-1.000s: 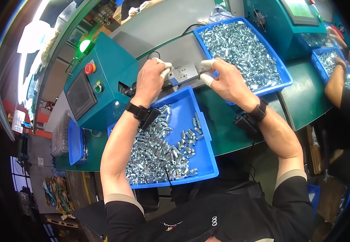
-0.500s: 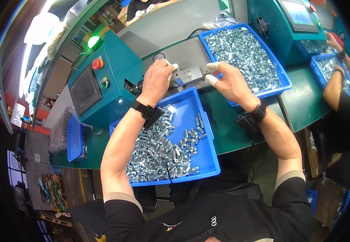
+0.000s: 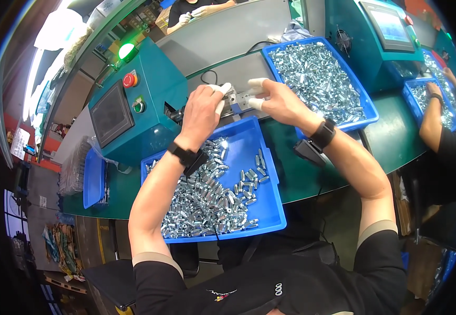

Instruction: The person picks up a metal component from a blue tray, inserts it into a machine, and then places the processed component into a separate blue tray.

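Observation:
My left hand (image 3: 201,109), with white finger covers, is closed at the left end of a small metal fixture block (image 3: 244,98). What its fingers hold, if anything, is hidden. My right hand (image 3: 285,105) hovers by the block's right end, its covered thumb and forefinger spread apart with nothing visible between them. Below the hands, a blue tray (image 3: 276,210) contains many shiny metal cylindrical parts (image 3: 207,202), piled mostly to the left with a loose group at the right. A second blue tray (image 3: 371,113), full of similar parts, stands beyond my right hand.
At the left stands a teal machine (image 3: 157,73) with a dark screen (image 3: 111,113), a red knob (image 3: 130,80) and a lit green lamp (image 3: 127,51). Another teal machine (image 3: 343,21) is at the right. Co-workers' hands (image 3: 194,14) show at the top and arms (image 3: 434,113) at the far right.
My right hand has shifted left over the metal block, its thumb and forefinger still apart. My left hand stays at the block's left end, slightly turned.

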A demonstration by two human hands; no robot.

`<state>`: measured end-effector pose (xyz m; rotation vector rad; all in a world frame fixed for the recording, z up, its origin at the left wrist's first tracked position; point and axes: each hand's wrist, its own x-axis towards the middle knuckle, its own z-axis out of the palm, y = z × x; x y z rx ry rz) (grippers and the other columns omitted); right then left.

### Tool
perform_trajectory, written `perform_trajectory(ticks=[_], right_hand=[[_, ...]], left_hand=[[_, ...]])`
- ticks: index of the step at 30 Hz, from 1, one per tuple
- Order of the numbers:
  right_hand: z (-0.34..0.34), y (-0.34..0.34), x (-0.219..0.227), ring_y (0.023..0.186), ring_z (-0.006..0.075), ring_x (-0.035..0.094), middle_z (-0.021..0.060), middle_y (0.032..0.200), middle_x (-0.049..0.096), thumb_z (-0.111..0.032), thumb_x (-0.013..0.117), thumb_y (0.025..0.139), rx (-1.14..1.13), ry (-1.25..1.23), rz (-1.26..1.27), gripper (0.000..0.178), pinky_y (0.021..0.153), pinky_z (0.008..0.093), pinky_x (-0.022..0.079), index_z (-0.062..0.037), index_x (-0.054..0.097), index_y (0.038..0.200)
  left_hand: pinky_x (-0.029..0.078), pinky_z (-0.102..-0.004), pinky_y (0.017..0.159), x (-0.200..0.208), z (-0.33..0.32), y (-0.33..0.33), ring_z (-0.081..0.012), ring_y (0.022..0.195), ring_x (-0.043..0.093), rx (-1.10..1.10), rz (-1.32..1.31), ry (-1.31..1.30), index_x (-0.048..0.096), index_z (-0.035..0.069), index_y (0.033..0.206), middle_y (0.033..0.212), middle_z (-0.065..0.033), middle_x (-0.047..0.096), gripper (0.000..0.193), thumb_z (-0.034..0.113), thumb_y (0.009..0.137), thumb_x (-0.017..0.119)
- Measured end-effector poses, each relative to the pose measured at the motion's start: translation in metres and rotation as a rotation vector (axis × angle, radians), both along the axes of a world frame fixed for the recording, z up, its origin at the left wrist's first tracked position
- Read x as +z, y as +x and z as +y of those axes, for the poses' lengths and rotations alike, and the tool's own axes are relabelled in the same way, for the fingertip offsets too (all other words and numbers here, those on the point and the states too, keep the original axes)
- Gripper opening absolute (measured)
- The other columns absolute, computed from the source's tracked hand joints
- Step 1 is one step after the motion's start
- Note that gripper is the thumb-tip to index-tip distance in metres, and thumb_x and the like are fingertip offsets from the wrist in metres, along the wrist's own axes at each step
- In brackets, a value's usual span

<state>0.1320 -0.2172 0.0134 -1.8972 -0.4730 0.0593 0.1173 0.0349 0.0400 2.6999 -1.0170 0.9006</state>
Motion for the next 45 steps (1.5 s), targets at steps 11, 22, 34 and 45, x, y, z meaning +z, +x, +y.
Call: perform_trajectory(ticks=[11,22,34,45], right_hand=[[0.024,0.022,0.010,0.132,0.0289,0.065,0.0231,0.147,0.066,-0.016,0.072,0.100,0.336,0.112,0.111,0.071,0.112,0.0381,0.051,0.0063,0.041,0.160],[0.050,0.047,0.024,0.127,0.0278,0.068,0.0219,0.139,0.071,-0.015,0.071,0.102,0.475,0.001,0.146,0.068,0.109,0.0376,0.054,0.0058,0.042,0.160],[0.042,0.051,0.001,0.126,0.0282,0.069,0.0226,0.143,0.068,-0.016,0.070,0.103,0.541,0.214,0.217,0.068,0.112,0.0414,0.054,0.0040,0.040,0.161],[0.042,0.045,0.003,0.128,0.0265,0.068,0.0200,0.145,0.067,-0.023,0.070,0.104,0.539,0.172,0.207,0.070,0.107,0.0388,0.054,0.0019,0.041,0.162]], left_hand=[[0.055,-0.0429,0.099,-0.002,0.041,-0.138,-0.0353,0.115,0.068,0.086,0.314,-0.256,0.074,0.003,0.126,0.119,-0.0151,0.074,0.040,0.001,0.087,0.080],[0.056,-0.0431,0.097,-0.011,0.053,-0.164,-0.0350,0.114,0.070,0.115,0.426,-0.378,0.077,0.003,0.122,0.113,-0.0135,0.076,0.037,0.001,0.086,0.081],[0.058,-0.0416,0.094,-0.013,0.057,-0.160,-0.0333,0.111,0.072,0.098,0.523,-0.424,0.077,0.004,0.120,0.111,-0.0128,0.077,0.035,0.000,0.085,0.082],[0.058,-0.0409,0.095,-0.013,0.058,-0.166,-0.0328,0.110,0.072,0.089,0.537,-0.448,0.077,0.004,0.120,0.111,-0.0133,0.078,0.036,-0.001,0.085,0.082]])
